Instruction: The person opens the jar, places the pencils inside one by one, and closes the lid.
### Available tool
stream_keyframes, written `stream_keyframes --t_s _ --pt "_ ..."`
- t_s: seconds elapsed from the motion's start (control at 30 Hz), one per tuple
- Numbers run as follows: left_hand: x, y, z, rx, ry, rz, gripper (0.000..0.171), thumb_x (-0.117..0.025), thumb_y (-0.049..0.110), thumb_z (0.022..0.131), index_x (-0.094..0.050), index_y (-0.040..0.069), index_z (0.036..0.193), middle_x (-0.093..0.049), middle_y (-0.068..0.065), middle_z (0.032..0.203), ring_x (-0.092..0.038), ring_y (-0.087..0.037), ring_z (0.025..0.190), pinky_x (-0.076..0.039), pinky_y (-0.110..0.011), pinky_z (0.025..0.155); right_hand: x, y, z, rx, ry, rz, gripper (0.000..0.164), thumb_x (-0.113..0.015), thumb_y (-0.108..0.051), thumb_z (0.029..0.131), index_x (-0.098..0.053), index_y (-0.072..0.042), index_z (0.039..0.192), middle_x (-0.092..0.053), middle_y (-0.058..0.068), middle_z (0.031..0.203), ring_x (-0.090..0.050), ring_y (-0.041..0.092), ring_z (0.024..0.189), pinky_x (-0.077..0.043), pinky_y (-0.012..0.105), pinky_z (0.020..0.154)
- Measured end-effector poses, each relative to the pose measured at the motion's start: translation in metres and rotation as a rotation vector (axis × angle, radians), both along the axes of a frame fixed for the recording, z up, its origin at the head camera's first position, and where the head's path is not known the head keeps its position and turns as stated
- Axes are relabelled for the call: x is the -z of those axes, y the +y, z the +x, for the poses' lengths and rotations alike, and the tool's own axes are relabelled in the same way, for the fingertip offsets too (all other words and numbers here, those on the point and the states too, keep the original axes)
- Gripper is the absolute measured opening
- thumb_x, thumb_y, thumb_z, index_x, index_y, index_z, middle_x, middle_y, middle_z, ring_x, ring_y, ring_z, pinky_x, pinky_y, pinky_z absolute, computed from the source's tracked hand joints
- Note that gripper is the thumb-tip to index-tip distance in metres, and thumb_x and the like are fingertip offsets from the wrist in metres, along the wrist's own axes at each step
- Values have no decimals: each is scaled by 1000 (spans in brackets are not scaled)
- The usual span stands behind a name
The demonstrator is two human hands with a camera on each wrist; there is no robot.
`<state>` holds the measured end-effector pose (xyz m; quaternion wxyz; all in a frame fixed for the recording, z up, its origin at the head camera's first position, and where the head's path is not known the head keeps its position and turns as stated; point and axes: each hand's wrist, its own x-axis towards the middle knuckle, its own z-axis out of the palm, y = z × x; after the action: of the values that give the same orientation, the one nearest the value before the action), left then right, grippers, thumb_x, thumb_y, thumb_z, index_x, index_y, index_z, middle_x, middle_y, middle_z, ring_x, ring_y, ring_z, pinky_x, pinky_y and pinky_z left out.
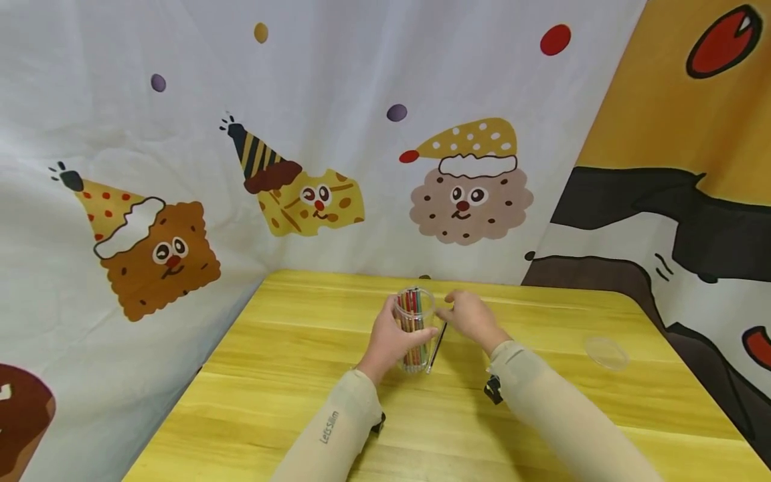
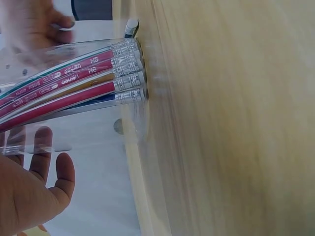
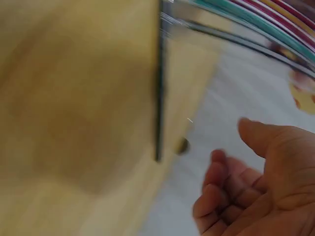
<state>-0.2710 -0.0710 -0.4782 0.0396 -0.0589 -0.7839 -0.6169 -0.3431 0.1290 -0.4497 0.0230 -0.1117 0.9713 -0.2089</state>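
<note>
A clear plastic jar [image 1: 414, 304] stands upright on the table, packed with several pencils [image 2: 98, 73] in red, green, gold and blue. Metal-ringed eraser ends of the pencils point down at the jar's base. My left hand [image 1: 394, 338] holds the jar from its left side, with the thumb across the front. Just right of the jar is a single dark pencil [image 3: 160, 93] on the table. My right hand [image 3: 256, 182] is beside this pencil, fingers loosely curved, and a gap shows between hand and pencil in the right wrist view.
A clear round lid [image 1: 606, 353] lies on the right part of the yellow wood-grain table [image 1: 289, 348]. Behind the table's far edge hangs a white curtain [image 1: 337, 80] printed with cartoon biscuits.
</note>
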Motion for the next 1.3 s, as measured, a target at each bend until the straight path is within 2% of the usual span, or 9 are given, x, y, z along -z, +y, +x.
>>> stream_keyframes --t_s 0.13,0.33,0.53,0.7,0.8,0.93,1.03,1.17,1.3 --pt "-2 -1 0 4 1 7 84 -96 45 78 -49 25 145 -67 0 129 -67 -22 116 -58 -49 101 17 -10 -1 67 -96 97 66 -76 -47 97 -61 4 137 -76 18 117 -75 35 104 -63 51 87" --pt "-3 -1 2 3 -4 4 82 -96 43 78 -50 24 143 -67 -2 130 -67 -23 117 -58 -51 103 27 -10 2 90 -179 87 45 -81 -33 95 -62 3 114 -68 12 92 -62 24 77 -57 38 68" --pt "-5 -3 2 -5 5 5 81 -96 43 79 -50 26 143 -67 -1 129 -67 -22 114 -58 -50 100 31 1 -5 9 -158 132 34 -69 -4 89 -61 7 120 -72 18 101 -65 27 82 -58 41 70" --pt "-2 -2 1 -3 13 5 79 -96 44 79 -51 24 141 -68 -2 126 -68 -21 112 -59 -49 99 39 14 -6 -121 -127 108 20 -69 -5 88 -63 4 105 -67 13 89 -57 23 73 -51 37 66" --pt "0 -1 1 -1 3 4 80 -96 45 78 -51 24 141 -68 -2 126 -68 -21 111 -59 -48 98 37 24 -5 -150 -123 35 21 -67 -10 96 -67 5 111 -69 13 96 -58 22 78 -52 37 70" --pt "0 0 2 -7 -13 -6 84 -96 45 78 -49 26 144 -68 0 126 -68 -19 110 -59 -47 98 2 32 -2 -107 -46 -155 24 -63 -16 105 -72 1 118 -74 15 106 -65 22 86 -56 34 73" --pt "-1 0 1 -17 -10 -13 84 -96 43 78 -49 27 145 -68 1 125 -68 -19 109 -59 -46 98 -54 27 10 -68 116 -381 26 -63 -18 108 -68 -1 127 -74 17 108 -67 21 89 -55 27 73" --pt "-3 0 1 -13 -6 -15 81 -96 44 79 -49 27 143 -68 1 123 -68 -19 107 -59 -46 96 -124 9 38 -130 379 -660 38 -66 -16 107 -57 -1 141 -74 17 107 -69 15 86 -54 17 75" --pt "-2 0 0 0 -13 -11 80 -95 48 79 -50 26 142 -68 0 122 -67 -20 106 -59 -47 96 -141 -13 58 -244 499 -722 40 -68 -13 106 -55 0 142 -75 15 106 -68 9 84 -54 14 76"
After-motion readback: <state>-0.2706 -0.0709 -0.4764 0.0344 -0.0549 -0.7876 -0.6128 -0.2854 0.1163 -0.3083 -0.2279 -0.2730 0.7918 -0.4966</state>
